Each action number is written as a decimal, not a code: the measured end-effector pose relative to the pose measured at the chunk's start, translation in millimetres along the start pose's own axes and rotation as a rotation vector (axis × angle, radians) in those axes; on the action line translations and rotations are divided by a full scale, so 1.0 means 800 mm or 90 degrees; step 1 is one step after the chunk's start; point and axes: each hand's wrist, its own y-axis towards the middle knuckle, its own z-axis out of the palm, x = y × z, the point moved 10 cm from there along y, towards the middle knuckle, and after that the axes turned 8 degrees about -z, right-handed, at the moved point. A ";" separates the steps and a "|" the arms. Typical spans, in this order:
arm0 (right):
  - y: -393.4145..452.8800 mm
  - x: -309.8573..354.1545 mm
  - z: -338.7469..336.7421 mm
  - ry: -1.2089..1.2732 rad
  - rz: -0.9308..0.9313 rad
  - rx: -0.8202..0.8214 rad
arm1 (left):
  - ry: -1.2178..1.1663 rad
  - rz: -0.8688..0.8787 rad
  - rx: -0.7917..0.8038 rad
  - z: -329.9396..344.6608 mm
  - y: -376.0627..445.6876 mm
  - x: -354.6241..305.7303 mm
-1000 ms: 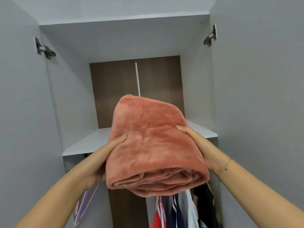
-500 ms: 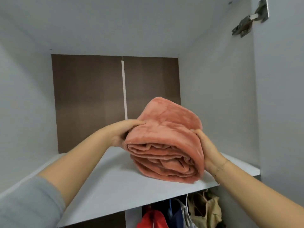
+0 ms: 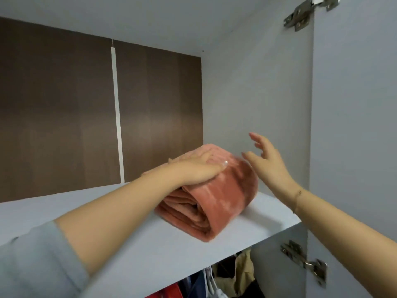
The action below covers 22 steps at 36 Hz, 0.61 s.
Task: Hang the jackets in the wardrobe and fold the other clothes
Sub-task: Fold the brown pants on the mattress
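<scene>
Pink folded fleece (image 3: 217, 196) lies on our wardrobe shelf (image 3: 129, 239); left hand (image 3: 193, 168) presses flat atop, right hand (image 3: 266, 160) hovers beside, fingers spread. Hanging clothes (image 3: 227, 280) below, mostly hidden.

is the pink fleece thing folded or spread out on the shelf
Folded. The salmon-pink fleece blanket sits as a compact bundle on the white wardrobe shelf, its stacked layers showing at the near end.
</scene>
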 end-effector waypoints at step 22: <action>-0.012 -0.055 -0.057 -0.583 -0.027 0.217 | -0.015 0.145 0.276 0.055 -0.001 -0.073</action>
